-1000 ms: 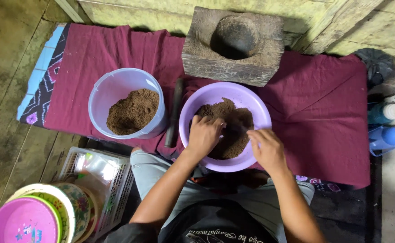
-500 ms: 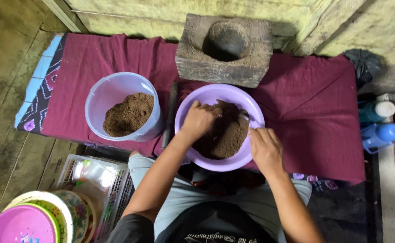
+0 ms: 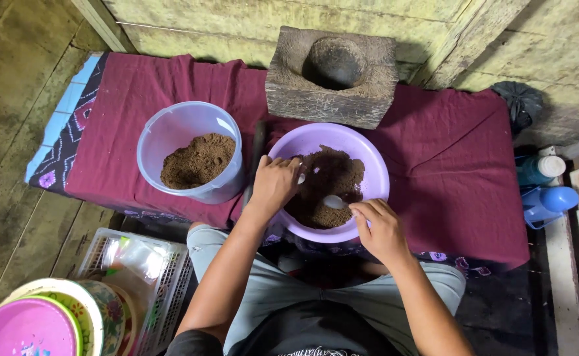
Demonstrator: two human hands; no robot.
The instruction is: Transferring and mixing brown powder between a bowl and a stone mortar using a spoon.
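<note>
Hands work at the purple bowl [image 3: 375, 165] of brown powder [image 3: 326, 188]: since a moment ago the left hand [image 3: 275, 184] has slid back to the near-left rim, fingers curled over it, while the right hand [image 3: 380, 227] now pinches a spoon [image 3: 335, 202] lying in the powder. Left of it stands a pale tub [image 3: 177, 128] of like powder, beyond it a stone mortar [image 3: 332, 76], a dark stick [image 3: 258, 155] between the two vessels, none crowding the bowl

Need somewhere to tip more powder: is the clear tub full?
No. The clear tub is partly filled; brown powder covers only its bottom, with bare walls above.
</note>
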